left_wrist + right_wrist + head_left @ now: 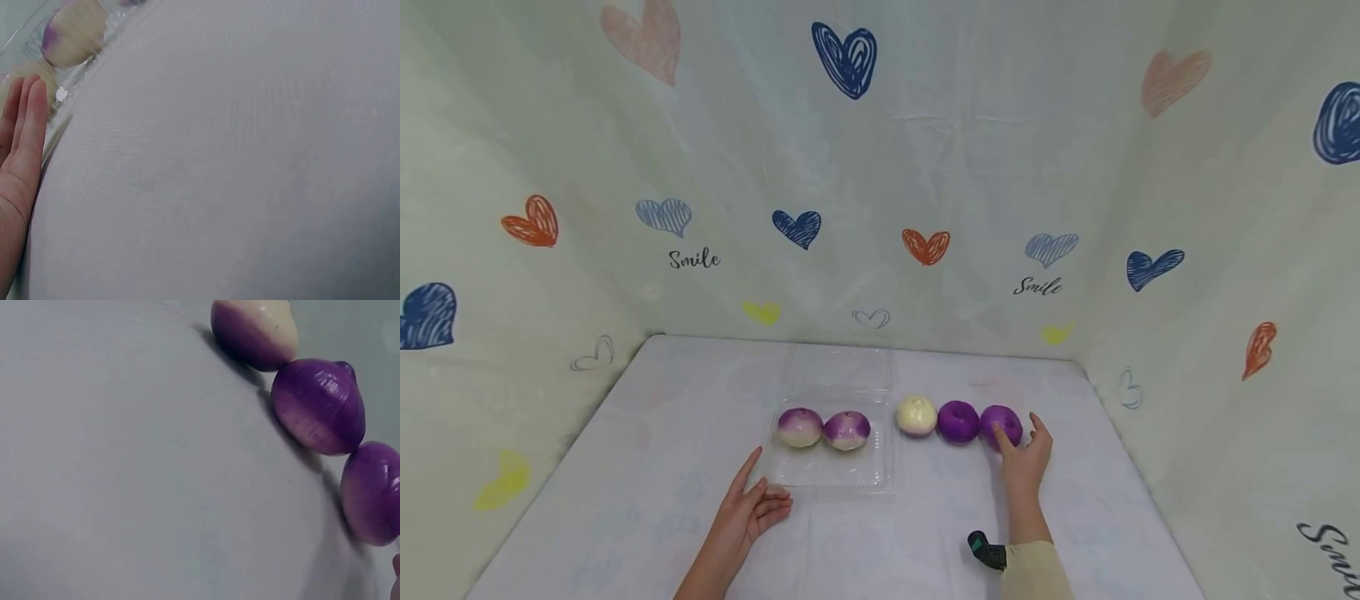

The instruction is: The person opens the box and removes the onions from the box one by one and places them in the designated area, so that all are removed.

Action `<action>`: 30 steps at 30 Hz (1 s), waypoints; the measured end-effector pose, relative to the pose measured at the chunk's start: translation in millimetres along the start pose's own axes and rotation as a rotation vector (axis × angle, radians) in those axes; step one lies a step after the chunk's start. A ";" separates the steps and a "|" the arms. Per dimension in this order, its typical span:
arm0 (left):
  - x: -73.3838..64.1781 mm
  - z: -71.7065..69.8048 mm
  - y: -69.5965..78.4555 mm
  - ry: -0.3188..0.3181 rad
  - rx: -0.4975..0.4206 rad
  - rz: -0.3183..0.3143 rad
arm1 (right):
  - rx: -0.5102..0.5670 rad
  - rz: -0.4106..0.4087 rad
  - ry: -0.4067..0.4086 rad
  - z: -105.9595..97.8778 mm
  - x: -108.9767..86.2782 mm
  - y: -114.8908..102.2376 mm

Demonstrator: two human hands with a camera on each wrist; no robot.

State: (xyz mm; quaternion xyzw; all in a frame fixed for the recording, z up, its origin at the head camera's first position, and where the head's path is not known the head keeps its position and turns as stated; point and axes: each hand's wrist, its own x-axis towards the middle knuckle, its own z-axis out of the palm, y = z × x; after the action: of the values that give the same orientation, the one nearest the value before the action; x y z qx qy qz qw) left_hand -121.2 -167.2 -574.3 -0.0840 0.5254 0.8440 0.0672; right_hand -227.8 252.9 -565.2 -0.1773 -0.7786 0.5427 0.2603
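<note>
My right hand (1026, 457) is at the rightmost purple onion (1002, 426), its thumb overlapping the onion's front and its other fingers spread apart on the far right side. In the right wrist view only a fingertip (396, 565) shows, just below that onion. Beside it sit another purple onion (958, 422) and a cream onion (917, 416) with purple underneath. My left hand (748, 513) lies with fingers extended at the front left corner of a clear plastic box (880, 467). Two purple-and-white onions, one left (800, 428) and one right (847, 432), sit inside.
The box's clear lid (837, 367) lies folded back behind it. A white cloth covers the table (647, 467). Curtains with printed hearts (925, 167) stand behind and at both sides. A black device (985, 550) sits by the right sleeve (1037, 571).
</note>
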 end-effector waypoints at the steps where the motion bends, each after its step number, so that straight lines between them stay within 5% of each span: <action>1: -0.4 -0.1 -0.1 -0.001 0.005 0.004 | 0.008 -0.017 0.000 -0.7 0.1 -3.9; 12: 0.9 -1.0 0.2 0.001 -0.011 -0.015 | 0.194 0.022 -0.145 7.4 -22.5 -47.1; 24: 1.7 -3.0 -2.1 0.002 -0.015 -0.025 | 0.209 -0.137 -0.298 43.8 -65.4 -77.1; 30: 1.3 -3.7 -2.4 -0.027 -0.015 -0.006 | 0.231 -0.172 -0.345 49.0 -90.4 -109.4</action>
State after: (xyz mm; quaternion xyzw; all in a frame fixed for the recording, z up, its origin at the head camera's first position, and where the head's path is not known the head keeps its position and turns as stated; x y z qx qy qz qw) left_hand -121.7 -169.4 -578.3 -0.0747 0.5180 0.8487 0.0759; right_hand -183.9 127.4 -495.4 0.0162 -0.7567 0.6262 0.1873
